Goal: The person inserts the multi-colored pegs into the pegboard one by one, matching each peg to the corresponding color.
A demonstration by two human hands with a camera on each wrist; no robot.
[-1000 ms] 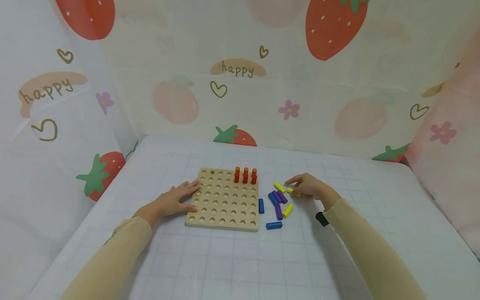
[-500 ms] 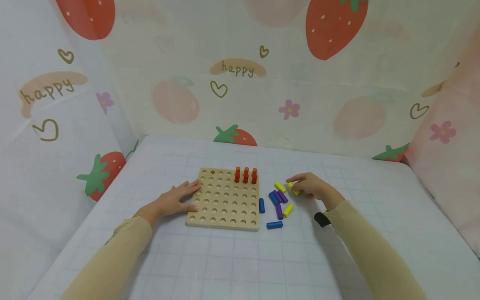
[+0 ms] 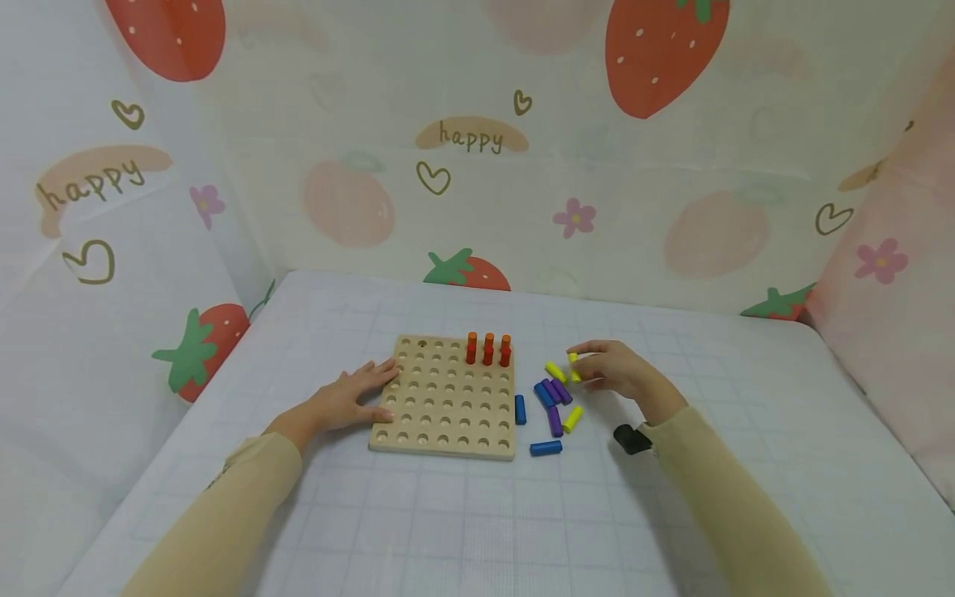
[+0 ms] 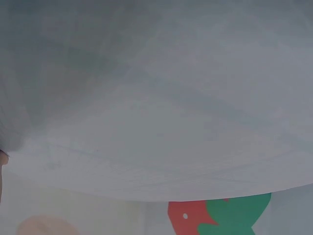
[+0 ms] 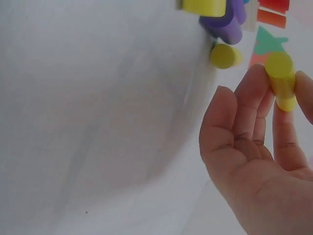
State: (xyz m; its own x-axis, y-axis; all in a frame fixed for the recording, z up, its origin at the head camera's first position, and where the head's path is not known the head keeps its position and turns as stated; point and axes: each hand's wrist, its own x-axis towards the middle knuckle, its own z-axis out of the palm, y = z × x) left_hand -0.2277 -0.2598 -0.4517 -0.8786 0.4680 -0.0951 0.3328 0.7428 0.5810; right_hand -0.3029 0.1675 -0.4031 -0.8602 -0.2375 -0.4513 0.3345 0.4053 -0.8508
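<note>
My left hand (image 3: pixel 347 396) lies with spread fingers on the left edge of a square wooden peg board (image 3: pixel 429 454), which has rows of round holes. Several red and orange pegs (image 3: pixel 488 355) stand upright at its back right corner. Right of the board, my right hand (image 3: pixel 621 371) pinches a yellow peg (image 5: pixel 281 78) between thumb and fingertips, held roughly upright over the table. Loose pegs lie close by: a yellow peg (image 3: pixel 555 372), another yellow peg (image 3: pixel 573 419), purple pegs (image 3: pixel 555 421) and blue pegs (image 3: pixel 546 448). The left wrist view shows mostly cloth, with a fingertip at its left edge.
A pale gridded cloth (image 3: pixel 418 531) covers the table. A curtain (image 3: pixel 358 99) printed with strawberries and hearts hangs behind and along both sides. A small dark object (image 3: pixel 632 439) sits at the right cuff.
The yellow peg lay on the table under my right fingers; it has since been picked up and turned upright, and the right hand has risen slightly. The left hand has stayed put.
</note>
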